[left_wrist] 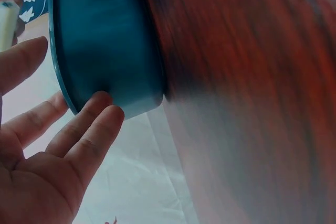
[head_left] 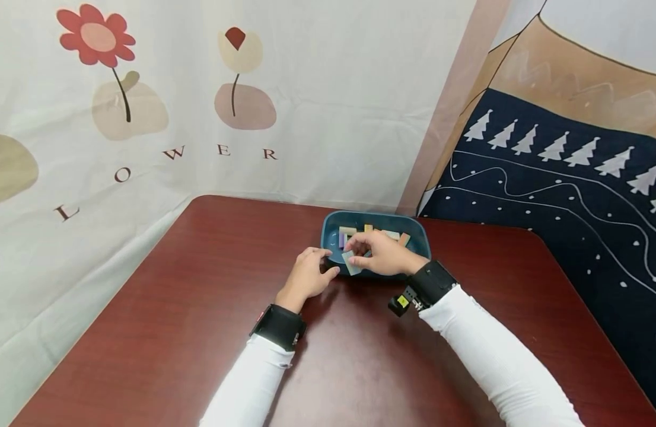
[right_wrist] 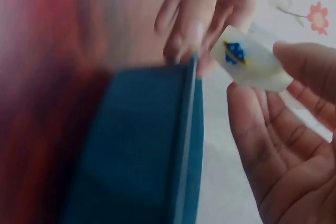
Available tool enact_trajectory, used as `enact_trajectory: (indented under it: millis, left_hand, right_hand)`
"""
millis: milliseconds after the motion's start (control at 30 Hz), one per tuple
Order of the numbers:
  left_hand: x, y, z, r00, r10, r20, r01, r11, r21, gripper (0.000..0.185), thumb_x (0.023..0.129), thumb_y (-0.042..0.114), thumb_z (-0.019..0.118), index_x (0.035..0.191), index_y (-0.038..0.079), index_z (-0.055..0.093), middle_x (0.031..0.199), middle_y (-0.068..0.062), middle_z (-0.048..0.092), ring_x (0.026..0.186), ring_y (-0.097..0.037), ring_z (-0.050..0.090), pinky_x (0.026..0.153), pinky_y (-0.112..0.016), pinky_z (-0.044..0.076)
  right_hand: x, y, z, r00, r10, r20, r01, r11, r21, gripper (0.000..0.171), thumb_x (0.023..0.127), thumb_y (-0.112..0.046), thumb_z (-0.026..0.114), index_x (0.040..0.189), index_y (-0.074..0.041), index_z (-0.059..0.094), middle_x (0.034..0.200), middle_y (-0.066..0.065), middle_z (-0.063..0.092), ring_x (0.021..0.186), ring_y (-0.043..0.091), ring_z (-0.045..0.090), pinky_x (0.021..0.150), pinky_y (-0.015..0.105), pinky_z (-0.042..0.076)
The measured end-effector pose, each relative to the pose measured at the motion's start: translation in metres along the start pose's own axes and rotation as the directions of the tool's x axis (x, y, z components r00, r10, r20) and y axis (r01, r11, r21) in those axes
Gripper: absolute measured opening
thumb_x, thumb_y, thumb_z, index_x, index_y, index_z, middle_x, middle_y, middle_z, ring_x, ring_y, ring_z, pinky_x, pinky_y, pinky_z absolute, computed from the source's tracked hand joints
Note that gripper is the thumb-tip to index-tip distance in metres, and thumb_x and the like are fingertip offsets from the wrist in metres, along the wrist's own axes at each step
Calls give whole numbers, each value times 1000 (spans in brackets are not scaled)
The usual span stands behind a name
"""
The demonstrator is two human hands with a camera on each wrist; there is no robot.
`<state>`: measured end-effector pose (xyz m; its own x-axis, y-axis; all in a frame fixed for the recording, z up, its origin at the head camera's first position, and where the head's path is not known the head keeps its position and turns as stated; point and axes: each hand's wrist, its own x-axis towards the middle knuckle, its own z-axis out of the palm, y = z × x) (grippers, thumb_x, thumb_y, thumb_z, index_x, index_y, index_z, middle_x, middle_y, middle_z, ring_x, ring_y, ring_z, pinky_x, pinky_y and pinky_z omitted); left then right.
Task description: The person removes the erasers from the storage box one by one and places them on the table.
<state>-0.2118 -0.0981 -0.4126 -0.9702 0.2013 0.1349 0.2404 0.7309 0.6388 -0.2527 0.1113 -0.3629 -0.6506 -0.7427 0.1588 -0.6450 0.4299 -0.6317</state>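
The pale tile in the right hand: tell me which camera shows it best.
The right wrist view. There the pale tile fills much of the frame, pinched by the right hand, its blue planet picture readable. The head view shows it small at the blue tray rim; the left wrist view catches only an edge.

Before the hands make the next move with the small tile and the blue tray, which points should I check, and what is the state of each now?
1. Right hand pinches the pale tile: ok.
2. Tile held above the blue tray's near rim, apart from it: ok.
3. Left hand steadies the tray, fingers touching its outer wall: ok.
4. Tray flat on the red-brown table: ok.
5. Free space among the coloured blocks in the tray: cannot tell, the right hand hides part.
6. Tile's planet picture faces the wrist camera: ok.
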Motion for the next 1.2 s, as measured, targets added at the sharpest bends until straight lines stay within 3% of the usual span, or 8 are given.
enact_trajectory:
  millis: [200,433,767,967,1067,1200]
  left_hand:
    - [3,-2,0,1000,19,-16,-18,1000,16,40,91,21,68,127,3,62,127,-16,56,115,-31,54,94,-43,46]
    - [5,-1,-1,1000,5,-7,-4,1000,8,41,92,22,68,128,4,61,129,-15,55,116,-31,52,95,-43,46]
    - [3,-2,2,999,-42,8,42,999,2,43,93,24,67,131,7,60,133,-13,53,114,-28,54,91,-41,48]
    - [2,-3,2,999,-54,7,54,999,-5,42,92,25,68,130,8,61,133,-12,53,113,-27,56,91,-41,49]
    - [3,-3,2,998,-60,12,60,998,-7,42,92,26,68,130,9,61,132,-12,53,112,-26,56,90,-41,49]
    - [4,-2,1,998,-62,23,63,998,-16,43,92,28,67,131,9,60,131,-12,53,110,-26,55,89,-41,49]
  right_hand:
    - [-17,-5,29,994,74,-77,-63,989,132,17,95,-10,64,111,-6,62,93,3,62,74,12,61,68,32,53]
    - [-29,-13,58,962,250,-114,-195,914,355,15,95,-8,62,110,-5,61,91,8,61,75,20,63,66,38,55]
    - [-34,-19,98,922,380,-66,-315,840,442,11,93,-6,64,102,-1,60,83,8,61,67,23,65,56,34,53]
    - [-33,-19,109,898,440,-24,-378,798,470,9,90,0,65,97,-2,60,80,8,59,63,22,65,55,32,52]
    - [-33,-18,110,895,446,-29,-385,801,458,9,89,1,66,96,-1,61,79,8,58,62,21,64,56,33,53]
    - [-34,-16,109,897,440,-50,-386,832,398,7,89,-1,67,93,-3,61,78,6,59,62,19,61,57,32,52]
